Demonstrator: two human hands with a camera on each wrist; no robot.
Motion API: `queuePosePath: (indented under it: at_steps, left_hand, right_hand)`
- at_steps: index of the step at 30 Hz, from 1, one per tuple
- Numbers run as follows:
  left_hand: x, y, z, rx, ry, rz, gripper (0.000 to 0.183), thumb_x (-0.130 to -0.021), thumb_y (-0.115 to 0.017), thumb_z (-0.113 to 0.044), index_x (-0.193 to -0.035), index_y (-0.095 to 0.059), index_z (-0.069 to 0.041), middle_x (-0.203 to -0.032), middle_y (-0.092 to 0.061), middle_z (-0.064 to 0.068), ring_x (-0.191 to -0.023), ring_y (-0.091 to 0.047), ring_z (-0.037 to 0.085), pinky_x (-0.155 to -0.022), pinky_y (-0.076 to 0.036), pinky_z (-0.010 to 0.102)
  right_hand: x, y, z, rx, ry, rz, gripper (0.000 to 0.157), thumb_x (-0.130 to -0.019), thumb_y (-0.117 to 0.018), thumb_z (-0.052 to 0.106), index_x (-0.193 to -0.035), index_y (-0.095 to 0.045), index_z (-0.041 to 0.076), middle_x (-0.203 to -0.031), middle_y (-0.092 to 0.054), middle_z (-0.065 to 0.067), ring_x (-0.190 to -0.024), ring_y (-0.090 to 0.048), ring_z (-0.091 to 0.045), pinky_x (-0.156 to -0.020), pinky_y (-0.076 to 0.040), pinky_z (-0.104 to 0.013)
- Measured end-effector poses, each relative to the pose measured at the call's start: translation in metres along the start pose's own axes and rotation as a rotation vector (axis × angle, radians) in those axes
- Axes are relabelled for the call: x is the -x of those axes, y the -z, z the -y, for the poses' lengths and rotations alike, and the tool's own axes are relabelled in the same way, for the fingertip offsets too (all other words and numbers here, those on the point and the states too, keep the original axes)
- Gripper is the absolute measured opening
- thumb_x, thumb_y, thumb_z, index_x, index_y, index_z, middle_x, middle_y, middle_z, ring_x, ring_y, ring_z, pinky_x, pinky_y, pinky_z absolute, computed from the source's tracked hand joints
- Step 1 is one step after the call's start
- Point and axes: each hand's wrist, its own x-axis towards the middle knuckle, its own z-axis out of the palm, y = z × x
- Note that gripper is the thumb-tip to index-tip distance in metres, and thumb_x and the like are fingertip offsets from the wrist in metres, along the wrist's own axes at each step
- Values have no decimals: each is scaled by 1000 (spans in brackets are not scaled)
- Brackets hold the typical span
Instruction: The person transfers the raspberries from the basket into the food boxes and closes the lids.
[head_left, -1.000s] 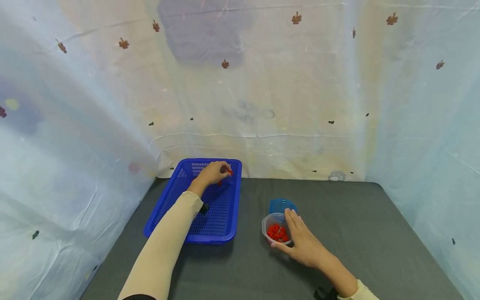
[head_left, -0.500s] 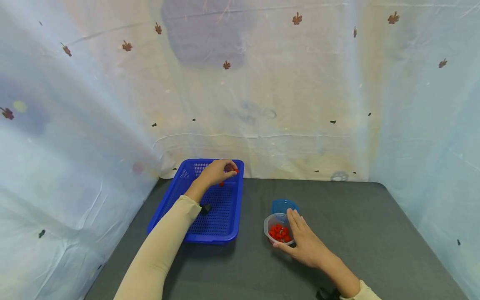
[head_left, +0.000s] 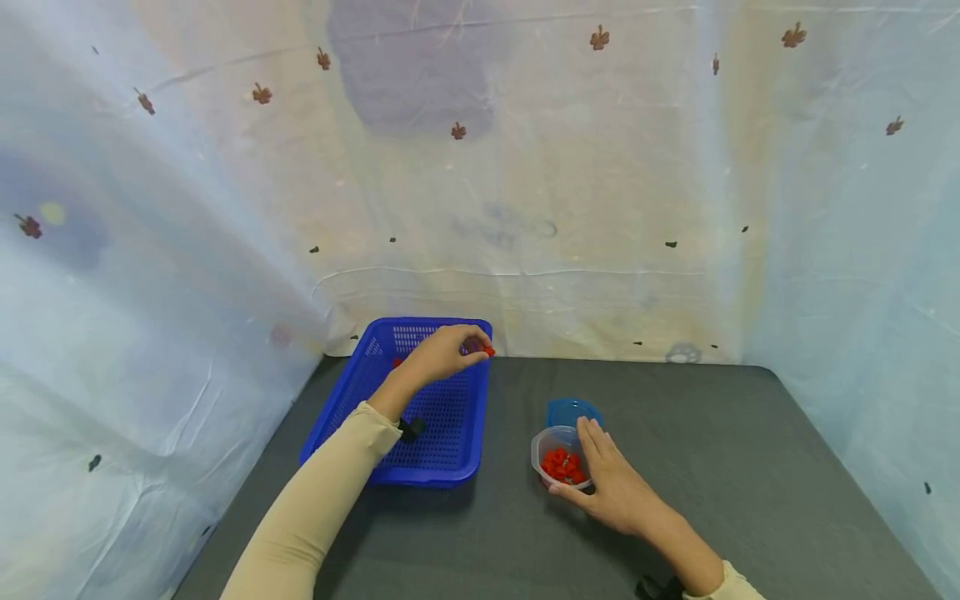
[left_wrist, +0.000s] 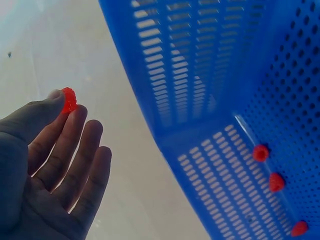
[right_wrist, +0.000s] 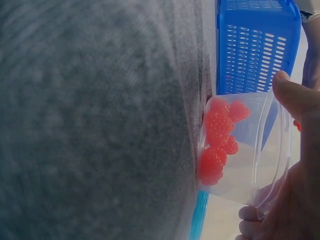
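My left hand [head_left: 442, 357] is over the far right corner of the blue perforated basket [head_left: 442, 478]. In the left wrist view, its thumb and index finger pinch a red raspberry [left_wrist: 69, 100], outside the basket wall; the other fingers are spread loosely. Several raspberries, such as this one [left_wrist: 260, 152], lie inside the basket along its far end. My right hand [head_left: 618, 492] holds the clear plastic tub [right_wrist: 245, 175] by its rim, thumb on one side and fingers on the other. Red raspberries [head_left: 562, 465] cover the tub's bottom.
A blue lid [head_left: 572, 410] lies on the grey table [head_left: 720, 467] just behind the tub. Patterned curtain sheeting [head_left: 585, 183] rises behind the table and along both sides. The basket stands to the left of the tub, with a gap of table between them.
My left hand has moved to the right with the raspberry, from inside the basket to its right rim. The right hand and the tub stay in place. The head view has shifted slightly.
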Motion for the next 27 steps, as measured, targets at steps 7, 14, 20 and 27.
queuePosePath:
  at_steps: [7, 14, 20, 27]
  left_hand:
    - [5, -7, -17, -22, -63, 40, 19, -105, -74, -19, -124, -74, -16, -113, -75, -1, -106, -71, 18, -95, -59, 40]
    - [9, -16, -38, -57, -93, 96, 19, -105, -73, -23, -125, -74, -20, -114, -75, -4, -105, -71, 12, -93, -60, 35]
    - [8, -24, -55, -77, -127, 149, 18, -106, -72, -26, -123, -74, -23, -113, -76, -7, -102, -71, 10, -86, -60, 33]
    - [8, -35, -69, -108, -206, 200, 16, -105, -73, -26, -121, -74, -23, -116, -74, -8, -104, -70, 8, -91, -59, 31]
  right_hand:
    - [-1, -1, -1, 7, -8, 1, 118, -96, -61, 76, -170, -13, -2, -177, -14, -24, -163, -13, -44, -128, -19, -64]
    - [-2, 0, -1, 11, -15, 5, 119, -95, -61, 77, -170, -13, -2, -177, -15, -24, -163, -14, -45, -128, -19, -65]
    - [-2, 0, -1, 8, -12, 5, 118, -96, -61, 77, -169, -14, -3, -177, -15, -25, -163, -14, -45, -128, -19, -65]
    - [-2, 0, -2, 8, -14, 11, 118, -96, -61, 76, -169, -13, -3, -177, -14, -25, -163, -14, -45, -128, -19, -65]
